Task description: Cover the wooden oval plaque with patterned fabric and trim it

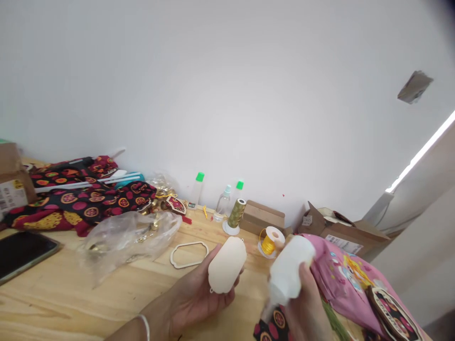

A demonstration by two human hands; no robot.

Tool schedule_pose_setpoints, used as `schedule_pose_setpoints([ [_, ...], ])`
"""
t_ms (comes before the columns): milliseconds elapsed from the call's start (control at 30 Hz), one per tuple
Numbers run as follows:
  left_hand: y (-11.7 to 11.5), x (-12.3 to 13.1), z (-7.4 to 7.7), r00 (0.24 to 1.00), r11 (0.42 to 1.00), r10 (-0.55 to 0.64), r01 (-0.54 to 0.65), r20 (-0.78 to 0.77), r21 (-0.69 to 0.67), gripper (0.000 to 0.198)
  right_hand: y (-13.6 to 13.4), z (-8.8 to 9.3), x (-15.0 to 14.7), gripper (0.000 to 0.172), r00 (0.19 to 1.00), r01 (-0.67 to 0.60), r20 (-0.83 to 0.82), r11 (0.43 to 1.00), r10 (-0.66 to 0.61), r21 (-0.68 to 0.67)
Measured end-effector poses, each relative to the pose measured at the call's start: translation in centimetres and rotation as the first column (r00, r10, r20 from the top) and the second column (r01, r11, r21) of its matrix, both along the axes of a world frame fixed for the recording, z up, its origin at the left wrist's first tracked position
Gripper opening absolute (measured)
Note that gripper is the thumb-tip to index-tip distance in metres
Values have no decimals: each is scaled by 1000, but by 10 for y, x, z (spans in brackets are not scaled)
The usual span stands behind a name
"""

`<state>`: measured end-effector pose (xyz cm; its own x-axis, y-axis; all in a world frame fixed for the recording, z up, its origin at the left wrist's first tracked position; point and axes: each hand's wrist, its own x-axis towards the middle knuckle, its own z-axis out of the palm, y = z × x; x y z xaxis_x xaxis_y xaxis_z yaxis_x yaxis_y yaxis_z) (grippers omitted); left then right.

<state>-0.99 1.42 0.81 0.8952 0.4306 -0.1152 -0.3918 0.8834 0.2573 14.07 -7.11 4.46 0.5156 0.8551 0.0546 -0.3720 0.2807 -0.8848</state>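
Note:
My left hand is closed round the edges of a pale wooden plaque with a scalloped outline and small loops at its ends. In my right hand is a white squeeze bottle, tilted nozzle down and blurred by motion. A thin wooden frame of similar outline lies on the table just left of the plaque. Below the bottle, a piece of dark patterned fabric shows partly at the lower edge.
Left are a phone, a plastic bag of metal bits and patterned cloth. Behind stand green-capped bottles, a green thread cone, a yellow thread spool and a cardboard box. A pink bag lies right.

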Motion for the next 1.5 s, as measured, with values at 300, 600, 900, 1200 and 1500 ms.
schedule_pose_setpoints([
  [300, 7, -10, 8, 949, 960, 281, -281, -141, 20, 32, 4, 27, 6, 31, 901, -416, -236, 879, 364, -232],
  [600, 1, -8, 13, 858, 907, 418, -414, -298, 79, 20, 30, 12, 17, 41, 740, -654, -564, 588, 366, -476],
  [900, -3, -8, 14, 888, 937, 343, -344, -307, 51, 18, 52, 7, 34, 49, 820, -569, -411, 485, 400, -664],
  [1200, -6, -8, 10, 893, 973, 231, -223, -386, 67, 28, -17, -1, 35, 24, 909, -11, 342, 834, 238, -552],
  [1500, -36, -25, 20, 783, 982, 143, -34, -606, 188, 21, -54, -19, 29, 16, 78, 326, 964, 907, 255, -267],
])
